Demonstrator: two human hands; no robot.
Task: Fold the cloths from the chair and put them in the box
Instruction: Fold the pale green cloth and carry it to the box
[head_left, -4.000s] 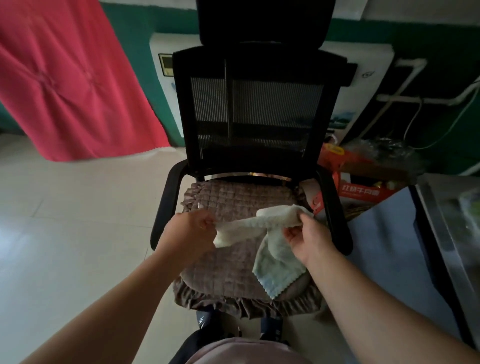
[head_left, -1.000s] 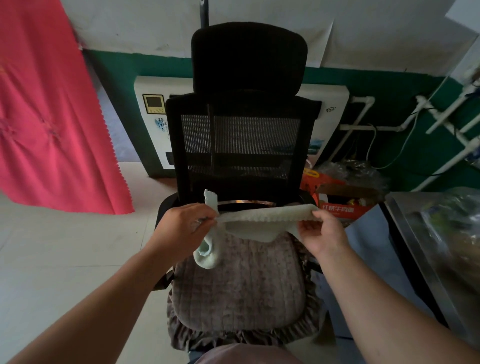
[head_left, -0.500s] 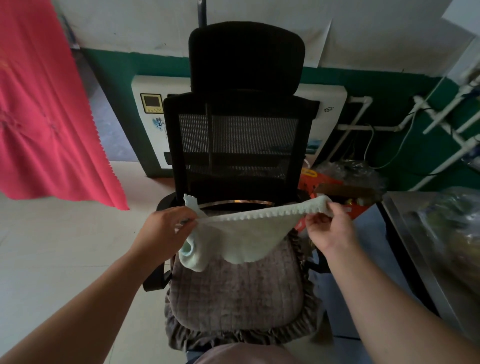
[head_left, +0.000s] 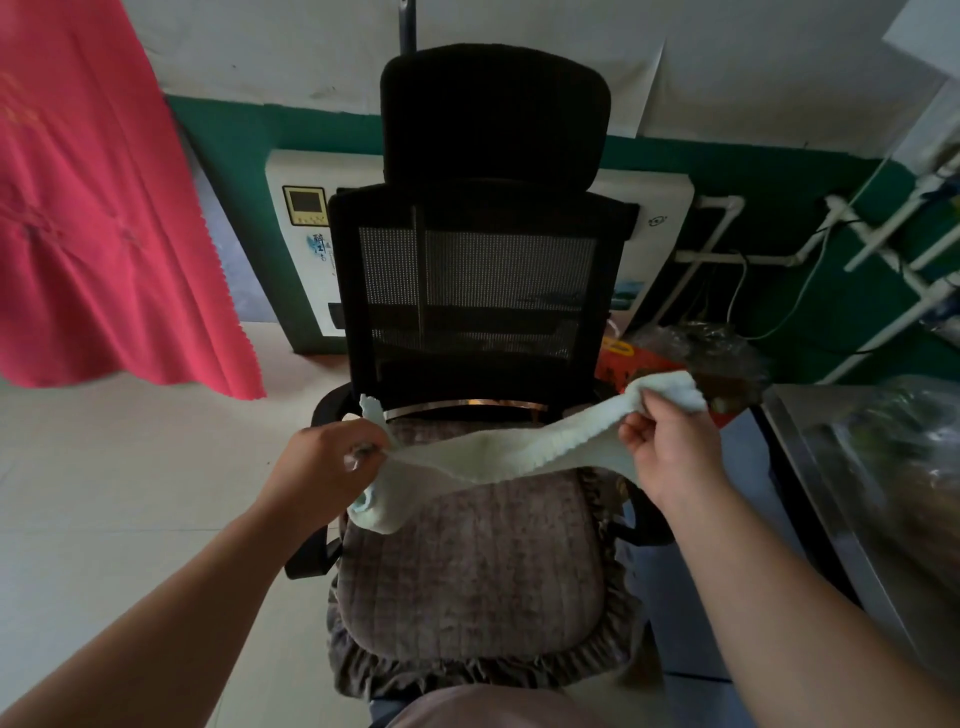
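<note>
a pale cloth (head_left: 498, 457) is stretched in the air between two hands, above the back part of the chair's seat; the left hand (head_left: 324, 467) pinches one end with its fingers (head_left: 363, 449) curled round the fabric, a small scalloped corner sticking up past the knuckles and a loose fold drooping below the hand toward the seat cushion; the right hand (head_left: 667, 441) grips the other end, higher and further right, fingers curled over a bunched wad of cloth that pokes out above them; between the hands the cloth sags in a shallow curve, its wavy edge facing the camera, and it looks clear of the cushion, though the hanging fold on the left comes close to it; the black office chair (head_left: 483, 291) faces the person, mesh back and headrest upright, with a quilted brown cushion (head_left: 472, 561) with a frilled edge on the seat; a red cloth (head_left: 98, 208) hangs at the left; a white appliance (head_left: 306, 249) stands behind the chair against a green wall; a red carton (head_left: 631, 364) sits to the right of the chair, partly hidden, and a metal surface (head_left: 831, 499) runs along the right edge.
</note>
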